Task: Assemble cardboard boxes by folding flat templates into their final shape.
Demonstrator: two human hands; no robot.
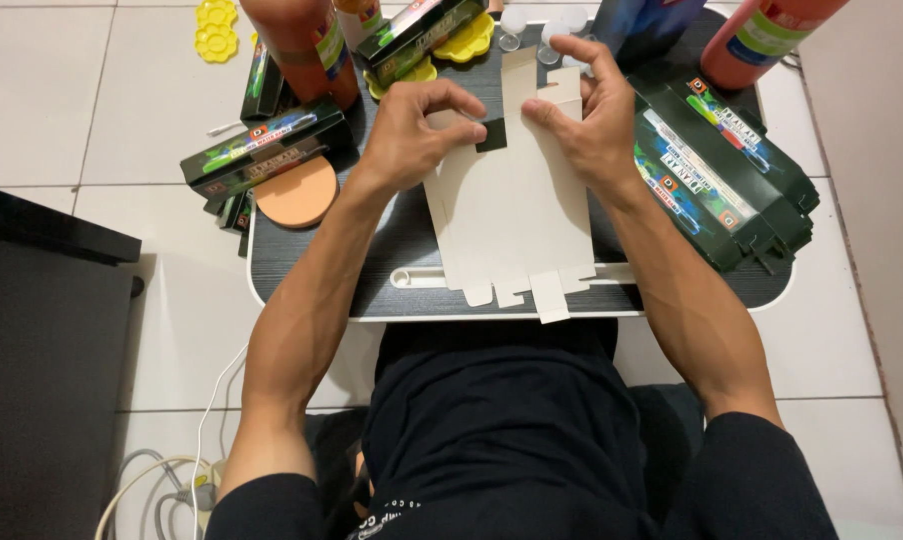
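A flat, unfolded white cardboard box blank (517,215) lies plain side up on a small dark lap table (312,285). My left hand (412,130) pinches its upper left flap, thumb and fingers closed on the card. My right hand (592,115) grips the upper right flaps, with one tall flap standing between the two hands. A small dark green patch of the printed side shows between my thumbs. The blank's bottom tabs hang over the table's near edge.
Folded dark green printed boxes (262,150) lie at the left, and a stack of flat ones (727,175) at the right. An orange round lid (297,192), orange bottles (302,40), yellow palettes (217,28) and a black cabinet (42,350) surround the table on a white tiled floor.
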